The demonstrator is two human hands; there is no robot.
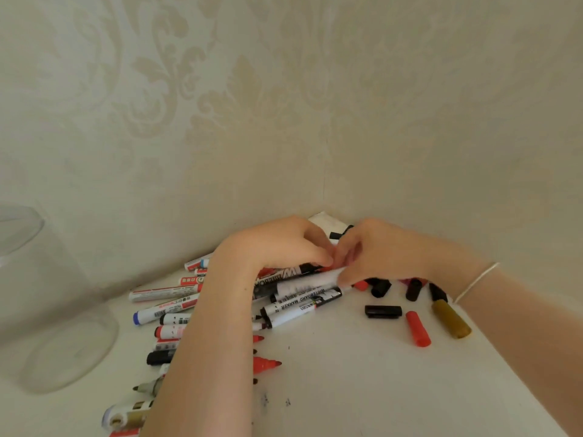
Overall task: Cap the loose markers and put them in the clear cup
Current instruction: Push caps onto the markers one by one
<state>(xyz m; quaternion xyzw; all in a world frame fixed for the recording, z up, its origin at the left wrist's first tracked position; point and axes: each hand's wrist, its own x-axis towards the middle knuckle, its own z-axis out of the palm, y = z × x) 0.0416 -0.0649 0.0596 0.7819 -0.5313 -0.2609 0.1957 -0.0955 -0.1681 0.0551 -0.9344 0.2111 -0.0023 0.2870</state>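
Both hands (331,250) meet, gripping markers (303,279).

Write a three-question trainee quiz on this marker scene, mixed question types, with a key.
1. True or false: the clear cup already holds markers.
2. Which colour is the loose cap lying nearest the gold marker? A) blue B) red C) green
3. Fill in: both hands, left and right, meet over the ____ of markers.

Key: 1 false; 2 B; 3 pile
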